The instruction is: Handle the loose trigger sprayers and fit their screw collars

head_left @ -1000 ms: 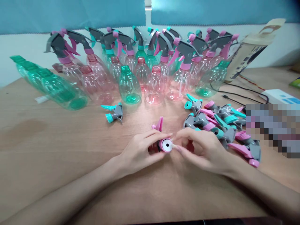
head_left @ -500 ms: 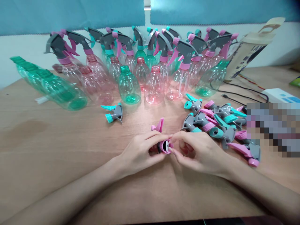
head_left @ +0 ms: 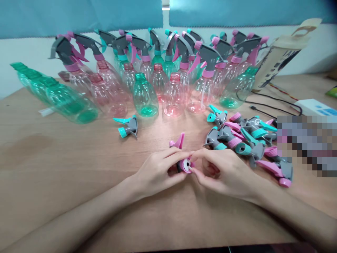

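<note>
My left hand (head_left: 160, 170) is wrapped round a trigger spray head (head_left: 179, 141) with a pink trigger, its pink collar facing right. Inside the collar's opening lies a white washer (head_left: 186, 163) with a dark hole in its middle. My right hand (head_left: 223, 172) has its thumb and forefinger curled at the collar, the thumb tip touching the washer's edge. Its other fingers are folded in. The left palm hides most of the spray head's grey body.
Pink and green bottles stand at the back, some topped with spray heads, others open, like the green bottle (head_left: 145, 96). Loose spray heads (head_left: 252, 151) lie heaped on the right; a turquoise-and-grey one (head_left: 128, 127) lies left of centre. A cream tumbler (head_left: 279, 58) and black cable (head_left: 276, 102) are behind.
The white washer, tilted within the collar before, now sits flatter and shows its face and hole. Both hands have stayed in nearly the same place.
</note>
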Tool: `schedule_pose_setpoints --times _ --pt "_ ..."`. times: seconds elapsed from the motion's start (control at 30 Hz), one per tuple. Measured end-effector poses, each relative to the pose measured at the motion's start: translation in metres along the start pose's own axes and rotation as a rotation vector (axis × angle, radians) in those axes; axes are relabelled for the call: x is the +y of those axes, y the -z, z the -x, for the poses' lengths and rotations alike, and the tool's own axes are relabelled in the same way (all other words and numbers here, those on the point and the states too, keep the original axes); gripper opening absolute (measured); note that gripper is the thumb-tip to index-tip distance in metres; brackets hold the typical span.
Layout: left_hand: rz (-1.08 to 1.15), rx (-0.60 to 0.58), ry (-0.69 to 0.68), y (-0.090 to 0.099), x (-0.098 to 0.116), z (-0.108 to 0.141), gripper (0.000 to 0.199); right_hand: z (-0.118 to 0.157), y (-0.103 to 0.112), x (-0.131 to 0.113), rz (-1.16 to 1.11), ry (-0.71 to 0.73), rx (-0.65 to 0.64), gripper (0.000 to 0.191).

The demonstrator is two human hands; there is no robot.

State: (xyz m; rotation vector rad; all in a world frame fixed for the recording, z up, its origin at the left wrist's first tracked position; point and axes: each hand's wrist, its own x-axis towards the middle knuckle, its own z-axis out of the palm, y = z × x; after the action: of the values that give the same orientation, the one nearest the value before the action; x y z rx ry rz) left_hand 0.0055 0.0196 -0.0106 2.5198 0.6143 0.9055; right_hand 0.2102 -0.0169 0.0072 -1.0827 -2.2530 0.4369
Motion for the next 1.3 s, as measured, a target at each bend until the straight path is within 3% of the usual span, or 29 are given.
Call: schedule_pose_setpoints --times 0.17,0.43,0.63,0.8,0.9,1.07,1.3 --pt "-0.019 0.005 -0.028 0.001 0.000 0.000 0.030 0.000 -0.003 -0.003 -0.029 -0.068 0.000 0.014" --pt "-0.005 0.001 -0.003 -0.001 -0.001 0.000 0.039 0.004 -0.015 -0.001 0.007 0.005 0.179 0.019" --pt "0.003 0.002 0.056 -0.001 0.000 0.000 0.042 0.002 -0.008 -0.002 0.110 -0.001 0.147 0.016" --pt "0.013 0.005 0.099 0.000 0.002 0.000 0.036 0.001 -0.007 -0.004 0.024 -0.060 0.098 0.015" --pt "0.027 -0.001 0.098 0.001 0.002 0.000 0.028 0.001 -0.011 -0.003 -0.003 -0.017 0.165 0.017" --pt "0.058 0.004 0.119 0.000 0.001 0.001 0.034 0.000 -0.019 -0.003 0.062 0.049 0.310 0.011" --pt "-0.017 0.053 0.098 -0.004 0.001 0.000 0.031 -0.002 -0.020 -0.006 0.157 -0.023 0.343 0.007"
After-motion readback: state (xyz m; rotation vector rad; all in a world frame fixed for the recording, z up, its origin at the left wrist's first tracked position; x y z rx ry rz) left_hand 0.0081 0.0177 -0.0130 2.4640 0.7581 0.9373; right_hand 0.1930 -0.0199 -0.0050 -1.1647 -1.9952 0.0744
